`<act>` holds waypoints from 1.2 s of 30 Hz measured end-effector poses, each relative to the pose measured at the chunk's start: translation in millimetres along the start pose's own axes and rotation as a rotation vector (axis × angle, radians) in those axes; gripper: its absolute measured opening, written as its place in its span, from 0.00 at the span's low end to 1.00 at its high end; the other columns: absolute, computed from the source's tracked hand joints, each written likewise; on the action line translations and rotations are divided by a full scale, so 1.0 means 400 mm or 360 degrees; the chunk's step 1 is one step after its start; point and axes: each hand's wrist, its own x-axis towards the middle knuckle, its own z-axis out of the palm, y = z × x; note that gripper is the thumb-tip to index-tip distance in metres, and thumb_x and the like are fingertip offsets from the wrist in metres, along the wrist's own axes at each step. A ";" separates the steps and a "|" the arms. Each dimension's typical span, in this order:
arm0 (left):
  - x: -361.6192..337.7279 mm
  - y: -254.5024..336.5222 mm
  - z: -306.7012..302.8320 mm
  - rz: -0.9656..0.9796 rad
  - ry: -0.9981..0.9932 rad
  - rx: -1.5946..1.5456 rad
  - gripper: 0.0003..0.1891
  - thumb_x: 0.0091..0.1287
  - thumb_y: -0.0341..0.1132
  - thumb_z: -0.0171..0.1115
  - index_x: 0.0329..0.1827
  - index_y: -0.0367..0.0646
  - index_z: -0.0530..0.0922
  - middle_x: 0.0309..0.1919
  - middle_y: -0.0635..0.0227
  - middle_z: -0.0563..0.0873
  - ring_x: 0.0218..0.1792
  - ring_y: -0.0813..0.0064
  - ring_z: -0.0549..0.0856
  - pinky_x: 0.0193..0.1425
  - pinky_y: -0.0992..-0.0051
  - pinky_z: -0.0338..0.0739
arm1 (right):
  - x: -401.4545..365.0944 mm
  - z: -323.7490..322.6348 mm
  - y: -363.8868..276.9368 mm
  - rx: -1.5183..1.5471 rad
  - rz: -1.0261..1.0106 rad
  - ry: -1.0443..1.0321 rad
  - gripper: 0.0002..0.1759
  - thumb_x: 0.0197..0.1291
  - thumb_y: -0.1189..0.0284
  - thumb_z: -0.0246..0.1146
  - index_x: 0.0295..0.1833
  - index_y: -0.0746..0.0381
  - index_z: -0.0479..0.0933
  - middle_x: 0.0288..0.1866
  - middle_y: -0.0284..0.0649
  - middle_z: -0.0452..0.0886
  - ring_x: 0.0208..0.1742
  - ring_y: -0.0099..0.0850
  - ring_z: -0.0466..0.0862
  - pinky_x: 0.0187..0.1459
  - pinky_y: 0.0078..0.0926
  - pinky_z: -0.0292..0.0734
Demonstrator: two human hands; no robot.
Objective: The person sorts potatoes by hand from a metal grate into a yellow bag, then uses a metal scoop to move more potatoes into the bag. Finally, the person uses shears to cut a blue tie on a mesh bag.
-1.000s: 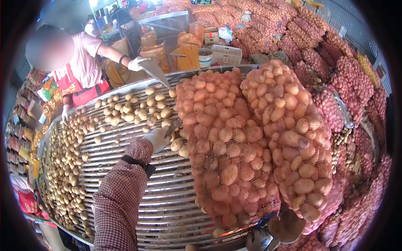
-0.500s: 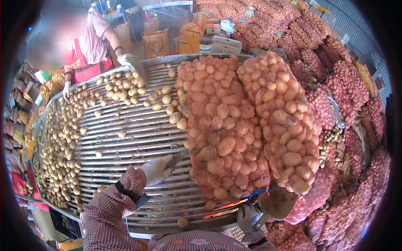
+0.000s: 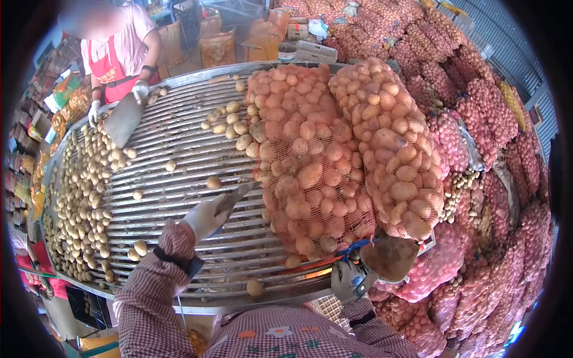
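My left hand (image 3: 206, 218), in a white glove, is closed on a flat grey metal blade (image 3: 239, 195) above the roller table. The blade's tip points to the left mesh sack of potatoes (image 3: 310, 173). A second mesh sack of potatoes (image 3: 397, 155) leans beside it. At the table's front right edge, my gloved right hand (image 3: 347, 280) is closed around the handle of a scoop (image 3: 389, 258) with a brown, dirty pan. Blue cord (image 3: 352, 247) runs close to the right hand and the foot of the left sack.
Loose potatoes (image 3: 80, 209) crowd the left end of the roller table (image 3: 179, 197). Across it, a co-worker (image 3: 119, 56) in a red apron holds a grey metal plate (image 3: 123, 119) against potatoes. Full mesh sacks (image 3: 477, 280) are piled on the right.
The view has shifted slightly. My left hand has moved up and left with the blade. The co-worker's plate has swept potatoes leftward along the far edge. My right hand still grips the scoop.
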 end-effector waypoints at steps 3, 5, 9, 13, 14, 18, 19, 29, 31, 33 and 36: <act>0.081 0.033 0.012 -0.0016 -0.0072 0.0022 0.21 0.73 0.41 0.59 0.64 0.40 0.76 0.43 0.48 0.88 0.44 0.48 0.89 0.52 0.55 0.81 | -0.004 -0.011 -0.010 0.0014 0.0091 -0.0103 0.07 0.62 0.70 0.66 0.44 0.60 0.81 0.37 0.48 0.85 0.35 0.49 0.86 0.39 0.48 0.80; 0.127 0.044 0.032 -0.0131 -0.0070 0.0049 0.20 0.73 0.42 0.58 0.63 0.40 0.77 0.43 0.46 0.88 0.45 0.48 0.88 0.52 0.56 0.80 | -0.005 -0.012 -0.004 0.0001 0.0143 -0.0200 0.07 0.63 0.69 0.65 0.44 0.60 0.81 0.37 0.48 0.85 0.35 0.50 0.85 0.39 0.48 0.79; 0.109 0.068 0.036 0.0000 -0.0301 0.0160 0.21 0.72 0.42 0.59 0.63 0.42 0.76 0.43 0.48 0.88 0.46 0.49 0.88 0.51 0.58 0.81 | -0.027 0.017 0.022 -0.0008 0.0075 -0.0087 0.07 0.62 0.69 0.66 0.43 0.60 0.81 0.37 0.48 0.84 0.34 0.50 0.85 0.38 0.47 0.79; -0.002 0.104 0.022 -0.0103 -0.0598 0.0133 0.22 0.73 0.41 0.59 0.67 0.43 0.73 0.41 0.49 0.88 0.47 0.49 0.88 0.53 0.56 0.80 | -0.024 0.018 0.018 0.0012 -0.0033 0.0051 0.07 0.62 0.71 0.66 0.43 0.61 0.80 0.36 0.48 0.83 0.31 0.48 0.84 0.37 0.46 0.80; -0.032 0.142 0.017 -0.0339 -0.0850 0.0065 0.22 0.73 0.41 0.58 0.68 0.44 0.73 0.44 0.48 0.87 0.48 0.49 0.88 0.55 0.56 0.80 | -0.021 0.012 0.014 0.0023 -0.0019 0.0025 0.07 0.62 0.71 0.65 0.43 0.61 0.80 0.37 0.48 0.83 0.31 0.48 0.85 0.37 0.47 0.80; -0.043 0.115 0.044 -0.0121 -0.0570 0.0143 0.27 0.73 0.41 0.58 0.74 0.45 0.70 0.51 0.50 0.88 0.52 0.54 0.88 0.58 0.59 0.81 | -0.023 0.012 0.020 0.0030 0.0052 -0.0091 0.08 0.62 0.70 0.65 0.43 0.62 0.80 0.38 0.48 0.84 0.34 0.48 0.85 0.39 0.47 0.81; -0.037 0.127 0.033 -0.0257 -0.0506 0.0115 0.27 0.73 0.41 0.58 0.74 0.44 0.70 0.53 0.51 0.88 0.53 0.55 0.88 0.61 0.61 0.80 | -0.021 0.010 0.018 0.0031 0.0059 -0.0085 0.08 0.62 0.70 0.65 0.43 0.62 0.80 0.38 0.48 0.84 0.35 0.49 0.86 0.40 0.47 0.81; 0.003 0.082 0.073 -0.0224 -0.0448 0.0124 0.26 0.73 0.48 0.58 0.69 0.45 0.76 0.46 0.49 0.89 0.48 0.53 0.88 0.58 0.58 0.79 | -0.025 0.009 0.026 0.0041 -0.0067 -0.0033 0.09 0.62 0.70 0.65 0.45 0.62 0.79 0.37 0.48 0.84 0.33 0.50 0.86 0.37 0.48 0.81; 0.032 0.036 0.113 -0.0196 -0.0460 -0.0072 0.25 0.72 0.46 0.59 0.67 0.43 0.77 0.43 0.49 0.89 0.44 0.55 0.89 0.51 0.59 0.80 | -0.023 0.002 0.021 0.0031 -0.0065 -0.0040 0.09 0.62 0.70 0.65 0.46 0.62 0.79 0.37 0.48 0.83 0.33 0.50 0.85 0.37 0.48 0.81; 0.032 0.068 0.106 -0.0225 -0.0496 -0.0014 0.25 0.71 0.45 0.60 0.67 0.42 0.76 0.40 0.50 0.88 0.38 0.56 0.88 0.46 0.60 0.82 | -0.020 -0.003 0.018 0.0036 -0.0081 -0.0040 0.10 0.62 0.71 0.65 0.46 0.63 0.78 0.37 0.49 0.83 0.32 0.49 0.85 0.36 0.48 0.81; -0.031 0.146 0.076 -0.0006 -0.0494 -0.0037 0.26 0.71 0.43 0.60 0.69 0.42 0.74 0.39 0.50 0.88 0.37 0.56 0.88 0.46 0.60 0.82 | -0.019 0.000 0.019 0.0041 -0.0093 -0.0035 0.10 0.62 0.71 0.65 0.45 0.64 0.78 0.37 0.49 0.83 0.32 0.50 0.85 0.36 0.48 0.80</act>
